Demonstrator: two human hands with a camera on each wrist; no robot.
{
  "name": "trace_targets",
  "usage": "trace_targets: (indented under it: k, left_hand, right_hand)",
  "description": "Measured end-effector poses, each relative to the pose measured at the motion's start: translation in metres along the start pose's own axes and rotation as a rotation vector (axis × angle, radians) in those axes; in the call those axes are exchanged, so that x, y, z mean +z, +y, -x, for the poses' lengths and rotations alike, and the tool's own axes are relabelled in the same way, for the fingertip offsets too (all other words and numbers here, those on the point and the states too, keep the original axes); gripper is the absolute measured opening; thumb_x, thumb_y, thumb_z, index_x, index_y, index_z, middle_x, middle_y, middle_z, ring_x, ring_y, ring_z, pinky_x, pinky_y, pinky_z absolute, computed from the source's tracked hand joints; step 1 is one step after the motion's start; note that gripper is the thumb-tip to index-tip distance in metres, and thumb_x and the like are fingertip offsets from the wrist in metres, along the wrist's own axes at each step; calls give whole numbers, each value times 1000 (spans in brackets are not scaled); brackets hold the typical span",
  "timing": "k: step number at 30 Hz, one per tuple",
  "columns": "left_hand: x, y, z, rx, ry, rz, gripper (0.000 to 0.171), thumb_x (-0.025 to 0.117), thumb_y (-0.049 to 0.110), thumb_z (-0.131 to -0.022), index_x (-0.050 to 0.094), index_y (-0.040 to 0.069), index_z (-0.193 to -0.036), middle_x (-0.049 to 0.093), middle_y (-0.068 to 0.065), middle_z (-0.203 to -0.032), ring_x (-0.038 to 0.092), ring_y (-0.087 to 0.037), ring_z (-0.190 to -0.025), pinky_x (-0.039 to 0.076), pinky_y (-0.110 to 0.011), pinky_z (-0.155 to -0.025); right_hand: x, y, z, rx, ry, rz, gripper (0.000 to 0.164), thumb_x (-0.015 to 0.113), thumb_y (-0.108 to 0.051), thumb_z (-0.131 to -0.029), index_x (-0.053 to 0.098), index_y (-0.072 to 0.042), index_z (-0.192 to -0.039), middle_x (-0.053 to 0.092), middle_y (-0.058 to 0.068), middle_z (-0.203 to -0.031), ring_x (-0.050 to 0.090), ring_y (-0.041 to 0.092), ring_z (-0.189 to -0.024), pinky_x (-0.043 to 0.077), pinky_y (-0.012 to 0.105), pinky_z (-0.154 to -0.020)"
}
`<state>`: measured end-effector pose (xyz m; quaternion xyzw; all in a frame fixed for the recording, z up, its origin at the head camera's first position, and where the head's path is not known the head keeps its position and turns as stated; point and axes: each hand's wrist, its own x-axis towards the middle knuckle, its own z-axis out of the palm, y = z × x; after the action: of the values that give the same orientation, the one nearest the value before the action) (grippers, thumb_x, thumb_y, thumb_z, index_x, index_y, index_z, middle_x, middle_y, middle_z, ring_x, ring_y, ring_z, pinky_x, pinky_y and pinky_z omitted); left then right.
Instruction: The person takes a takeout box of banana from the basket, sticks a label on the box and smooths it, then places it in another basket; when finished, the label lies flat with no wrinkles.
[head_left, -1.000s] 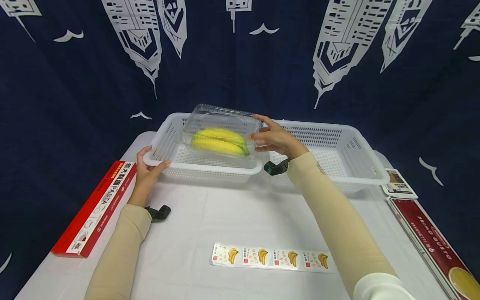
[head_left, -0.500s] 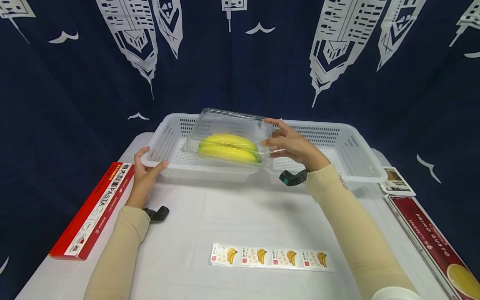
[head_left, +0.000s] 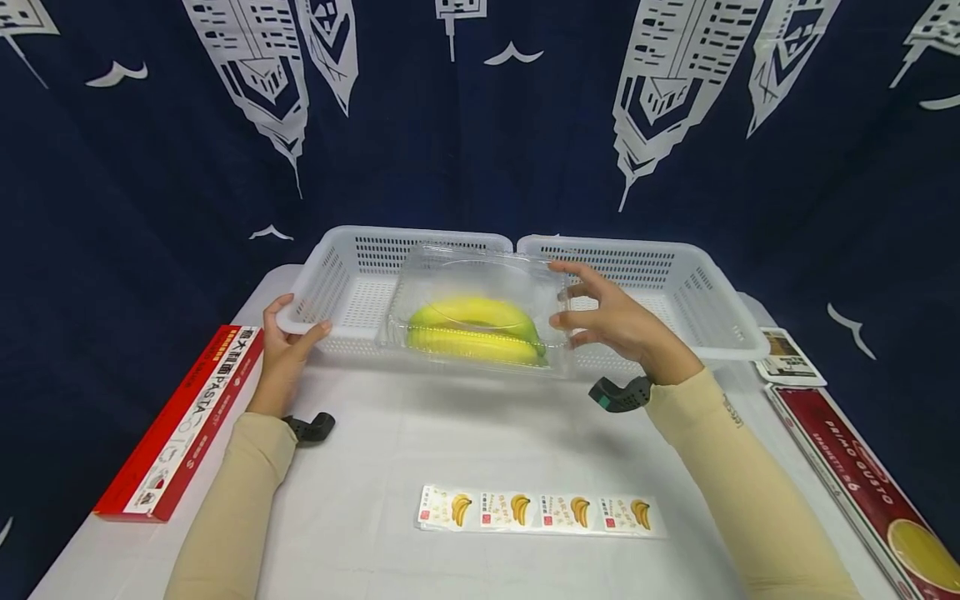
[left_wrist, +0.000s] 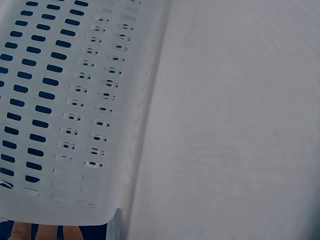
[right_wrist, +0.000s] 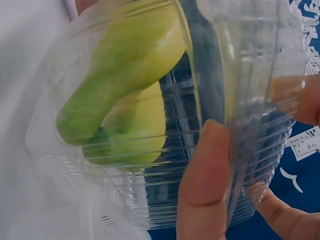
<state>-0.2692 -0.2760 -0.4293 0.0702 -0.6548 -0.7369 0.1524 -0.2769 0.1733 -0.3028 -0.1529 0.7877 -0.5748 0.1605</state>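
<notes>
A clear plastic clamshell box (head_left: 480, 279) with yellow, green-tipped bananas (head_left: 476, 325) inside is held up over the front of the left white basket (head_left: 352, 283). My right hand (head_left: 615, 321) grips the box by its right end. In the right wrist view, the thumb (right_wrist: 205, 180) lies against the ribbed plastic of the box (right_wrist: 255, 130), and other fingers show behind it. My left hand (head_left: 288, 354) holds the front left corner of the basket, thumb over the rim. Its fingertips (left_wrist: 47, 232) show past the basket's edge (left_wrist: 65, 215) in the left wrist view.
A second white basket (head_left: 697, 292) stands to the right. Banana stickers (head_left: 540, 512) lie in a strip near the front. A red pasta box (head_left: 183, 417) is at left; a spaghetti box (head_left: 862, 475) and a small card (head_left: 791, 358) are at right. A dark blue curtain (head_left: 450, 150) hangs behind.
The right hand has drawn the box of bananas right and toward me, from above the left basket to its front edge. The left hand keeps its hold on the basket corner.
</notes>
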Motion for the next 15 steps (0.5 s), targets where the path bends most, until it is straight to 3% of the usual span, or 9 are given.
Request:
trace_targets:
  k: [15]
  left_hand:
    - [-1,0,1,-10,-4,-3,77,66,-3,-104,24,30,-161,34,-7,-166,43,-22,-147,41,-19,-117]
  right_hand:
    - [-3,18,52,-59,-15,39,91,75,3,-92,29,-13,-168,33,30,-154,69,24,-96,64,37,-74]
